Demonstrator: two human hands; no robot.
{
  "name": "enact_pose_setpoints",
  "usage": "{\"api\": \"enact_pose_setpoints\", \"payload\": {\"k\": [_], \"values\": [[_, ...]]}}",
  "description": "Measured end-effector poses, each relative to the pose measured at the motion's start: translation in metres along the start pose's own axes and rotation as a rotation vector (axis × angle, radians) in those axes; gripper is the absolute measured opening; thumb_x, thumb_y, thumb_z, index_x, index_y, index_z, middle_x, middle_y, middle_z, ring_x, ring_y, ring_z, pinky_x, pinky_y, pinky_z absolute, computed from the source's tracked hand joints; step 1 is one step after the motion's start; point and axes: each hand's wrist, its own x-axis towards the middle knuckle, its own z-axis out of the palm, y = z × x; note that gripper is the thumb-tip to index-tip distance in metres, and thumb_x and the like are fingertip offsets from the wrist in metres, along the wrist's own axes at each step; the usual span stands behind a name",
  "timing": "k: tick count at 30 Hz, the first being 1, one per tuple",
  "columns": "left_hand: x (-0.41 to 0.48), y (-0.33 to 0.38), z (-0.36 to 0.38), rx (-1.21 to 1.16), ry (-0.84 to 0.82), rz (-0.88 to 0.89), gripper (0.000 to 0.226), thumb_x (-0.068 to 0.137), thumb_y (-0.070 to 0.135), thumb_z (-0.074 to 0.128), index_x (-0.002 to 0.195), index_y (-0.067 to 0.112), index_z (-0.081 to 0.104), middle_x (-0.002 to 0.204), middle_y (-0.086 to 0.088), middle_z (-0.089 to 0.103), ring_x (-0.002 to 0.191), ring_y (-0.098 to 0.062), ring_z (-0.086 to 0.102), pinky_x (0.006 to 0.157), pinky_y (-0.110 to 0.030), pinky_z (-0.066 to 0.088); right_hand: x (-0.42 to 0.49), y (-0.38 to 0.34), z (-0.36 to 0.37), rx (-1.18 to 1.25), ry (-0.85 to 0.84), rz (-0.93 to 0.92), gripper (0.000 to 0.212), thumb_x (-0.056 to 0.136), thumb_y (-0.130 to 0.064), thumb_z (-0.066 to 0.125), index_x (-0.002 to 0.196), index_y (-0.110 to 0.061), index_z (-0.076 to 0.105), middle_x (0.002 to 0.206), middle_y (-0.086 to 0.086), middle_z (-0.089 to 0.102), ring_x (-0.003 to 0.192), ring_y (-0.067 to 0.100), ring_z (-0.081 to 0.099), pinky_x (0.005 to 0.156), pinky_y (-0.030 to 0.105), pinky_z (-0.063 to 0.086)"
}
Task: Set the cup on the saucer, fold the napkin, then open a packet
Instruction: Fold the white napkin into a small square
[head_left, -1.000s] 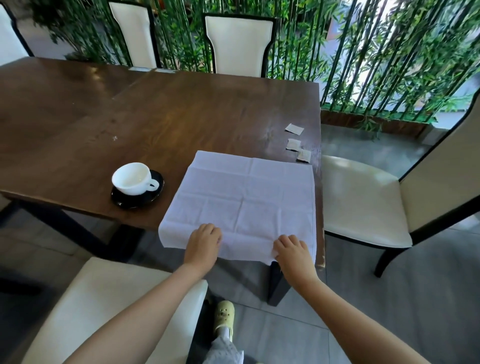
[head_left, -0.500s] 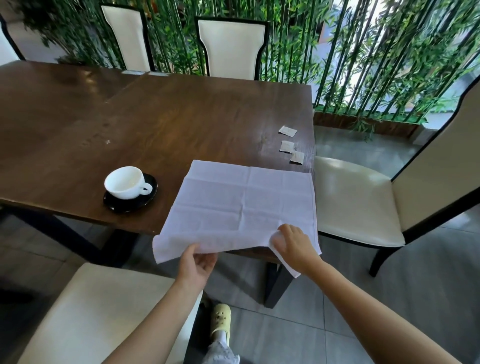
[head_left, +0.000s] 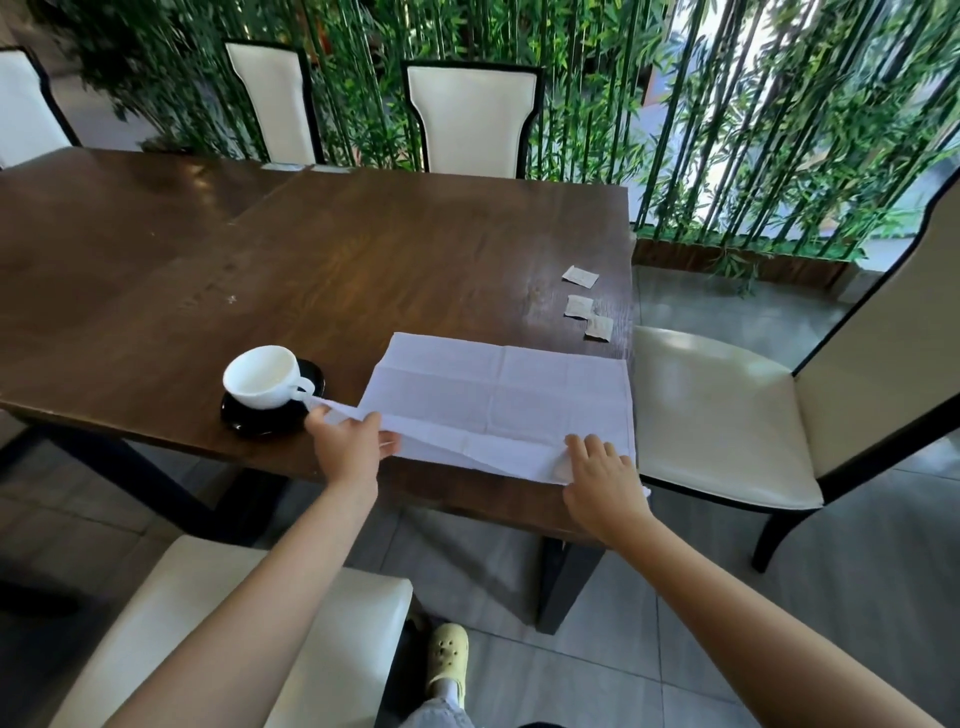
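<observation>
Left hand pinches napkin near-left corner, lifted; right hand fingers flat, pressing near-right edge on tabletop; cup on saucer.

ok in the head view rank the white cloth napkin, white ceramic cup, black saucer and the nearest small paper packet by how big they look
1. White cloth napkin, by far the largest.
2. Black round saucer, partly hidden under the cup.
3. White ceramic cup, nearly as wide as the saucer, so these two are close.
4. Small pale paper packet, smallest, though it lies farther from the camera.
</observation>
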Motion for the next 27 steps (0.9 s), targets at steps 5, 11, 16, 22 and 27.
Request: {"api": "enact_pose_setpoints", "payload": {"k": [5,11,16,22,27], "values": [[0.026,0.022,0.026,0.128,-0.035,0.075,0.068,0.084,-0.003,0.056,0.137,0.027,0.026,0.104,-0.013,0.055,0.064,-0.025,0.068,0.058,-0.035,0.059,0.013,0.016,-0.026,0.221,0.104,0.036,0.036,0.087,-0.015,0.047,0.122,-0.012,0.041,0.12,0.007,0.05,0.089,0.035,0.058,0.064,0.036,0.044],[0.072,0.031,0.072,0.386,-0.2,0.078,0.038,0.087,0.001,0.05,0.124,0.011,0.048,0.104,-0.013,0.059,0.073,-0.024,0.067,0.072,-0.042,0.06,0.049,0.042,-0.048,0.188,0.246,0.06,0.018,0.088,-0.017,0.052,0.102,-0.006,0.051,0.105,0.011,0.056,0.077,0.038,0.058,0.057,0.033,0.034],[0.123,0.022,0.117,0.538,-0.309,0.028,0.026,0.085,0.005,0.047,0.108,0.002,0.059,0.087,-0.013,0.061,0.071,-0.023,0.06,0.068,-0.039,0.059,0.093,0.058,-0.048,0.153,0.237,0.125,0.014,0.088,-0.012,0.051,0.098,-0.005,0.057,0.104,0.014,0.062,0.086,0.039,0.057,0.061,0.034,0.031],[0.178,0.005,0.162,0.696,-0.452,-0.008,0.013,0.082,0.01,0.049,0.086,0.008,0.061,0.066,-0.004,0.06,0.057,-0.018,0.055,0.055,-0.03,0.055,0.149,0.073,-0.036,0.25,0.176,0.307,0.018,0.089,-0.011,0.049,0.101,-0.006,0.062,0.106,0.017,0.066,0.095,0.038,0.059,0.075,0.041,0.046],[0.207,-0.006,0.187,0.79,-0.599,-0.019,0.013,0.084,0.015,0.055,0.09,0.007,0.062,0.069,-0.005,0.06,0.057,-0.017,0.053,0.052,-0.028,0.051,0.178,0.075,-0.017,0.243,0.151,0.414,0.02,0.091,-0.011,0.044,0.096,-0.003,0.062,0.101,0.02,0.066,0.091,0.04,0.059,0.075,0.042,0.046]]}}
